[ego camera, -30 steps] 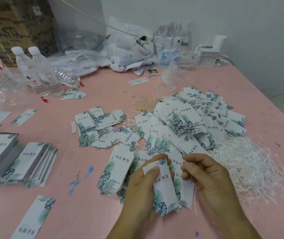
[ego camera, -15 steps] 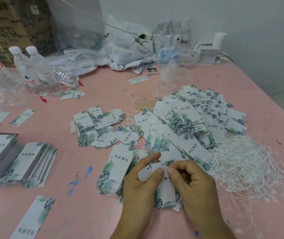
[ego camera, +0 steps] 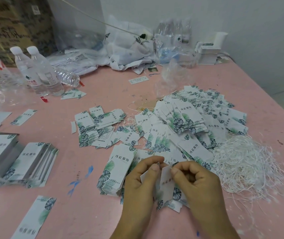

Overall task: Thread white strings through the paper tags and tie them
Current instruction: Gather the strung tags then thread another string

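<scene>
Paper tags (ego camera: 167, 182): pinched upright at the top corners by left hand (ego camera: 138, 185) and right hand (ego camera: 195, 181), fingers curled, presumably exposing the hole. String pile (ego camera: 246, 163): just beside right hand, handy for reaching.

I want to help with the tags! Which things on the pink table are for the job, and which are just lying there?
For the job: the tag pinched in the left hand and right hand; white strings; heap of tags; stacked tags.

Just lying about: water bottles; plastic bags; cardboard box; white holder.
</scene>
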